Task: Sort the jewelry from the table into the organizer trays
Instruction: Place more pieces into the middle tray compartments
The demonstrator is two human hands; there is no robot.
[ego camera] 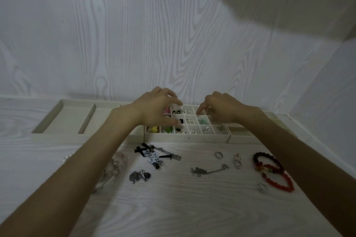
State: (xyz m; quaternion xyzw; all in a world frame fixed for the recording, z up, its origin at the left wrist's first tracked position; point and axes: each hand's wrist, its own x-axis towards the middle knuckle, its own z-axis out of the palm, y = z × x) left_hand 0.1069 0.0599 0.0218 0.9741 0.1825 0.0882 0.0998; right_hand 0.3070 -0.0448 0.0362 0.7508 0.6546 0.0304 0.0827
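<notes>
Jewelry (pixel 158 157) lies scattered on the desk (pixel 192 208); both hands hover over the gridded tray (pixel 187 137), left hand (pixel 157 108) fingers loosely spread, right hand (pixel 221 107) fingers curled, its grip unclear.

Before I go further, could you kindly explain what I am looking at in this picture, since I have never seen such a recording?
There is no machine: a camera on a person's head looks down at their two bare hands. The left hand and the right hand hover over a divided organizer tray that already holds small earrings. Whether either hand holds anything is too small to tell. On the table still lie a red bead bracelet, a ring, a chain and a black bow piece.
</notes>
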